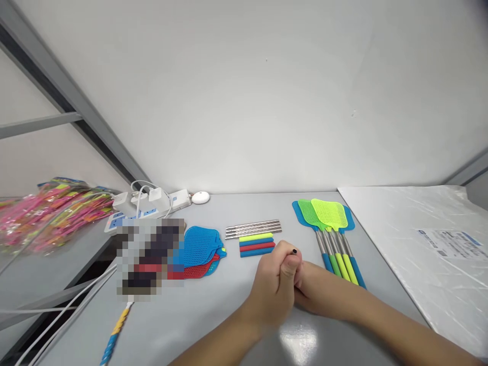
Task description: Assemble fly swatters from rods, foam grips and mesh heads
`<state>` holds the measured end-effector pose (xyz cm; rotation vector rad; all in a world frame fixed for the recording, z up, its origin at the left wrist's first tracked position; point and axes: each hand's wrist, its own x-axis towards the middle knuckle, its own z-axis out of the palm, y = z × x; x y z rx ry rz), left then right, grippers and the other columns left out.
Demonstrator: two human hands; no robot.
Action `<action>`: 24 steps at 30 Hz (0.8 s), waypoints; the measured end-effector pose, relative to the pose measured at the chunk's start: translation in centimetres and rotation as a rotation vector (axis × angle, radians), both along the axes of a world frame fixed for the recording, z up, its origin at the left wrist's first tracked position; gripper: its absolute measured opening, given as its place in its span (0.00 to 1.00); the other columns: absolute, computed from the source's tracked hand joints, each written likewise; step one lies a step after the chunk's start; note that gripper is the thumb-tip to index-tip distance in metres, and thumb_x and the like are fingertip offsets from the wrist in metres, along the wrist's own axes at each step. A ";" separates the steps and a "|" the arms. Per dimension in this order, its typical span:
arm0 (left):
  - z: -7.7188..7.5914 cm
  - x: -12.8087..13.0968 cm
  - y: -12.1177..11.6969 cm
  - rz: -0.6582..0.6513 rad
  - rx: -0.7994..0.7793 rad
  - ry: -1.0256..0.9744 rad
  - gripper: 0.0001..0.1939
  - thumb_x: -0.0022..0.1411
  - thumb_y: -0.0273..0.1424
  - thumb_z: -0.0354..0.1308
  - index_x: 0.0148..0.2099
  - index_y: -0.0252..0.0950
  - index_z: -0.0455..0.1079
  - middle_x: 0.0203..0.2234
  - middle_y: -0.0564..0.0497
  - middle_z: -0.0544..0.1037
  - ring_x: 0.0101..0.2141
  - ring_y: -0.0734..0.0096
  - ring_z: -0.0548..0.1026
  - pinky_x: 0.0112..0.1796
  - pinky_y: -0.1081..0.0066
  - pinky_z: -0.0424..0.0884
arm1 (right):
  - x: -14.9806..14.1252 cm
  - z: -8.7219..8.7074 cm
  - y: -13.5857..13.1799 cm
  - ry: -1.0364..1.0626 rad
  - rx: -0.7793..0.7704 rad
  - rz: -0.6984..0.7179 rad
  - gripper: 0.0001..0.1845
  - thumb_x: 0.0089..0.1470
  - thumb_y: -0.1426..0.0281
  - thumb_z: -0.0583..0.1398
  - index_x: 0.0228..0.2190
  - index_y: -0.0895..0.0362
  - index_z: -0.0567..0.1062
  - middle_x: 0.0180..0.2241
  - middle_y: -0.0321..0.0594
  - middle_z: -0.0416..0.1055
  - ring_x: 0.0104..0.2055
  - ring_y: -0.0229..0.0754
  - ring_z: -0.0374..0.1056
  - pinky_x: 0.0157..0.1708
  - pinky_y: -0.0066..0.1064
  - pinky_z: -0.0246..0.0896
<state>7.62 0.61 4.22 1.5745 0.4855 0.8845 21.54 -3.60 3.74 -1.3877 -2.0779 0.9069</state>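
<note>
Left hand [271,287]: fingers [282,249] clenched on piece [295,251], only small round black end showing; right hand [310,287] touching, grip unclear.

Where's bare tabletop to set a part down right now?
Bare table lies between the swatter heads and left forearm; another patch separates the metal rods from the assembled swatters. It's crowded at back left, around the power strip and chargers.

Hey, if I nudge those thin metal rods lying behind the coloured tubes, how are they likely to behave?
The metal rods look slim and rounded, so they'd probably roll on the flat grey table. Their shiny finish suggests they may feel slippery. They all lie straight, so I'd expect them to be stiff rather than floppy.
</note>
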 end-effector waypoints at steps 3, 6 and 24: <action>-0.7 0.1 -0.3 -0.001 0.017 0.018 0.24 0.70 0.51 0.37 0.30 0.39 0.54 0.19 0.56 0.60 0.23 0.74 0.60 0.27 0.69 0.56 | 0.1 -0.1 -0.2 -0.042 -0.048 -0.019 0.07 0.60 0.71 0.52 0.31 0.55 0.68 0.30 0.37 0.69 0.29 0.37 0.63 0.24 0.27 0.56; -1.1 0.1 -0.3 0.031 0.003 -0.004 0.24 0.69 0.52 0.37 0.29 0.39 0.54 0.19 0.56 0.60 0.23 0.73 0.61 0.27 0.69 0.57 | 0.0 0.1 -0.2 -0.070 -0.077 -0.027 0.08 0.61 0.71 0.50 0.33 0.54 0.68 0.29 0.37 0.69 0.28 0.39 0.64 0.24 0.28 0.56; 3.8 -12.9 11.7 0.319 0.471 1.000 0.27 0.62 0.33 0.56 0.63 0.50 0.61 0.53 0.47 0.70 0.54 0.53 0.64 0.54 0.58 0.61 | -0.4 0.5 -0.4 0.008 -0.104 -0.147 0.15 0.67 0.60 0.44 0.33 0.52 0.64 0.31 0.35 0.66 0.33 0.41 0.62 0.36 0.30 0.58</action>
